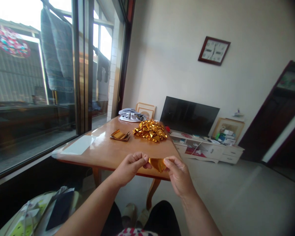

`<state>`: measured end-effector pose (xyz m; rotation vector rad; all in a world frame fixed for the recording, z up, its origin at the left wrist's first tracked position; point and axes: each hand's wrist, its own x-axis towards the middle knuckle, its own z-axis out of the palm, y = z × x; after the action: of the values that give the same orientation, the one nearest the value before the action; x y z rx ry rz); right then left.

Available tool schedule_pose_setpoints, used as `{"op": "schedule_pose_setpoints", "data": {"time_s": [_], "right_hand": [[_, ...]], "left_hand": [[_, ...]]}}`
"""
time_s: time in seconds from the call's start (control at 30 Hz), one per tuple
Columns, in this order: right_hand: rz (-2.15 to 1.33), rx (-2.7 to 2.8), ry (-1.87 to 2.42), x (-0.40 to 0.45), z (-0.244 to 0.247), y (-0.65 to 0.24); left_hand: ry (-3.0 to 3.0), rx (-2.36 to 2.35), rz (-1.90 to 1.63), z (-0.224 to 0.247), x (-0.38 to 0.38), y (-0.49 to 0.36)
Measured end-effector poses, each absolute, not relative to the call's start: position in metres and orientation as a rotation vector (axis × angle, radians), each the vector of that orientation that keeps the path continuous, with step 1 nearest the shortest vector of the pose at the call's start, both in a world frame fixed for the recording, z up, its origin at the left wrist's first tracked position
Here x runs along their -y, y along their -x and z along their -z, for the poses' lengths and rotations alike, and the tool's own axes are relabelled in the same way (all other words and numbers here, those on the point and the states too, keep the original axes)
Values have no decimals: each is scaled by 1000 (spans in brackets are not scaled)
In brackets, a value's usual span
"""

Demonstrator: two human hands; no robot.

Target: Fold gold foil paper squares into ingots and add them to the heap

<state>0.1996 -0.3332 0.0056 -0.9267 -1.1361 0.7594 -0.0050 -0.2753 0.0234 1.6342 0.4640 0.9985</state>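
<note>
Daylight entered through the sliding window [31, 85] at left, overexposing its panes and leaving glare on the varnished tabletop [100, 154]. Wide-angle distortion curved the frame edges, the corners darkened, and the lower-left foreground fell into shadow.

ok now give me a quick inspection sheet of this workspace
surface: polished wooden table, glossy, with glare from the window
job's things: gold foil piece held above the table's near edge; heap of crumpled gold foil mid-table; folded gold foil to its left
clutter: folded grey and white cloth at the table's far end
hands: left hand and right hand each pinch the gold foil piece at one side
cables: nothing seen
surroundings: window with clothes hanging outside, wall clock, flat-screen TV behind the table, white low cabinet with assorted items on top
</note>
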Motion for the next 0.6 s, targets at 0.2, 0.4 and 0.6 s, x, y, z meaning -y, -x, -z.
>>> {"op": "schedule_pose_setpoints", "data": {"time_s": [0.2,0.4,0.6], "right_hand": [[-782,1085,893,324,-2,-207],[-727,1023,949,295,5,-219],[-709,1032,934,264,10,-225]], "left_hand": [[-1678,-485,-1072,-22,255,0],[-1521,-536,-1067,-19,222,-22],[-1457,-389,-898,-10,196,-58]]}}
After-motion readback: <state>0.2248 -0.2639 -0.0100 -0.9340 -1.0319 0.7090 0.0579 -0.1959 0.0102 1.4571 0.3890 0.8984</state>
